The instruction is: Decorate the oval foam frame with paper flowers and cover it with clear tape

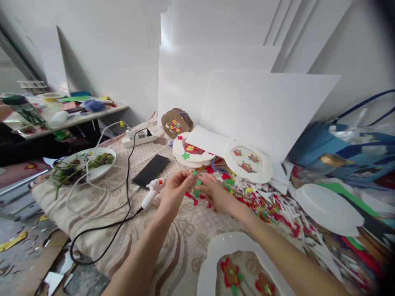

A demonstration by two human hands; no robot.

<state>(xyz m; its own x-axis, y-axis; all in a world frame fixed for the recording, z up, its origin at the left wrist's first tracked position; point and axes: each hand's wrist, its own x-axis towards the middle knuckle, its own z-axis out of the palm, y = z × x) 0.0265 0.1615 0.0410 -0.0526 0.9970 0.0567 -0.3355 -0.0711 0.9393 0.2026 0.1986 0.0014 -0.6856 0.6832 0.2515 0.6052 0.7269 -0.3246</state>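
Observation:
My left hand (176,188) pinches a small green piece (194,173) between thumb and finger over the patterned tablecloth (185,238). Close on its right, my right hand (216,193) reaches over green cut pieces (196,192) with its fingers partly spread; whether its fingertips hold anything is too small to tell. Red scraps (191,199) lie below the hands. A white glue gun (151,193) rests left of my left hand. Near my right forearm, at the bottom, lies a white scalloped frame (212,250) with red and brown flowers (230,272).
A black phone (151,170), a power strip (139,140) with cables and a plate of grapes (106,155) are on the left. Decorated frames (265,168) and white boards (247,111) stand behind. Paper scraps (277,216) and a blue bag (327,144) occupy the right.

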